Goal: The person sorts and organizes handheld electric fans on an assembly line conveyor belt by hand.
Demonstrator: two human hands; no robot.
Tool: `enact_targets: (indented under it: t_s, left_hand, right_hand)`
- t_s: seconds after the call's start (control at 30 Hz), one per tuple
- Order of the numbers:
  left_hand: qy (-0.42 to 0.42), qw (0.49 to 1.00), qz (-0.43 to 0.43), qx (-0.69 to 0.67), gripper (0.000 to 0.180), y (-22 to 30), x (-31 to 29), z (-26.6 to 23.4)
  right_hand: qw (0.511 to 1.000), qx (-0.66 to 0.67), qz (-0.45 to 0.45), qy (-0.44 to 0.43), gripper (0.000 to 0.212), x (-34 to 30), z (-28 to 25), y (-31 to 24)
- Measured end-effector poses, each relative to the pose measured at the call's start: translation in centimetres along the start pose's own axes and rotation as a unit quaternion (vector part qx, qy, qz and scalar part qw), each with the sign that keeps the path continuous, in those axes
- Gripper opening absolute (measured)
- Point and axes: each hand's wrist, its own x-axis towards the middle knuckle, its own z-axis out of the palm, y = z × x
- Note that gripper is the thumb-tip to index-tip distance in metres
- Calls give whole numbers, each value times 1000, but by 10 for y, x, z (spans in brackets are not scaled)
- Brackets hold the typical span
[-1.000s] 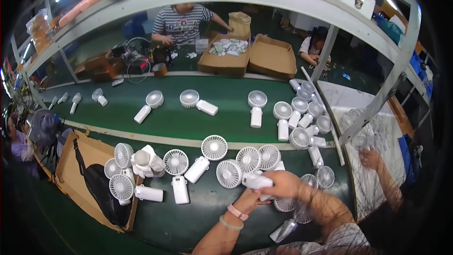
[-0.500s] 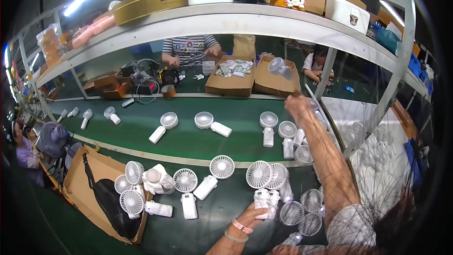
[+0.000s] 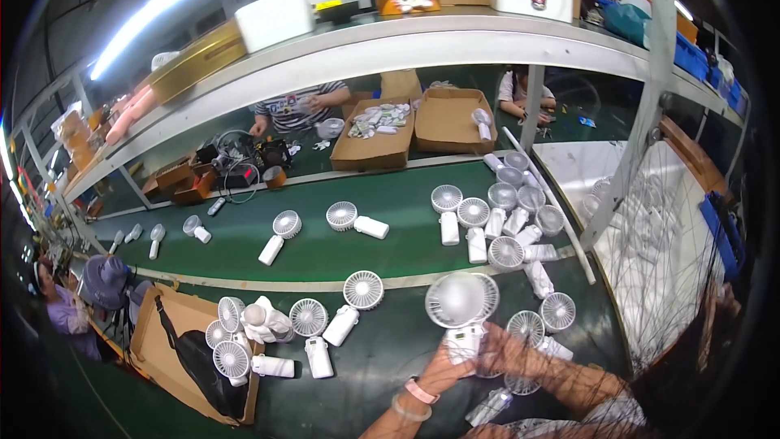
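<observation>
My left hand (image 3: 445, 367) is closed round the white handle of a handheld fan (image 3: 460, 299), its round head upward. A second fan head shows just behind the first, and the front one looks blurred. My right hand (image 3: 505, 349) has come to the right side of the same handle, fingers bent against it. Right of my hands lie more white handheld fans (image 3: 557, 311), partly hidden by my right arm. To the left, a fan (image 3: 309, 319) and several others lie on the dark green table, near a white fan-like piece with a ball-shaped top (image 3: 266, 319).
A green belt (image 3: 236, 252) crosses ahead, carrying spaced fans and a cluster at its right. Beyond it stand a cardboard box (image 3: 455, 118) with one fan and another box (image 3: 370, 154) of small parts. A metal shelf (image 3: 455, 49) spans overhead. An open carton (image 3: 191, 309) holds a black bag. Co-workers sit beyond.
My right hand has drawn back from the far side of the belt to the fans in my left hand. A fan that was in the air now lies in the far cardboard box.
</observation>
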Motion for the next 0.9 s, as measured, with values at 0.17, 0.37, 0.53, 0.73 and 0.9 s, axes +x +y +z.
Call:
enact_targets:
  t_s: [0.17,0.37,0.53,0.73,0.9]
  left_hand:
    - [74,820,179,539,67,9,-1,49]
    - [-126,797,117,578,45,9,-7,41]
    - [48,810,31,583,49,44,12,2]
    - [134,713,208,656,48,6,118,-59]
    - [100,777,60,619,42,-23,220,-51]
  right_hand:
    - [984,178,-25,2,52,-63,52,-37]
    - [940,309,-138,-35,43,-70,26,-59]
    - [891,329,-256,178,37,-102,-57,-72]
    - [796,297,-383,363,36,-141,-173,-75]
    - [743,248,-459,418,32,-140,-249,-73]
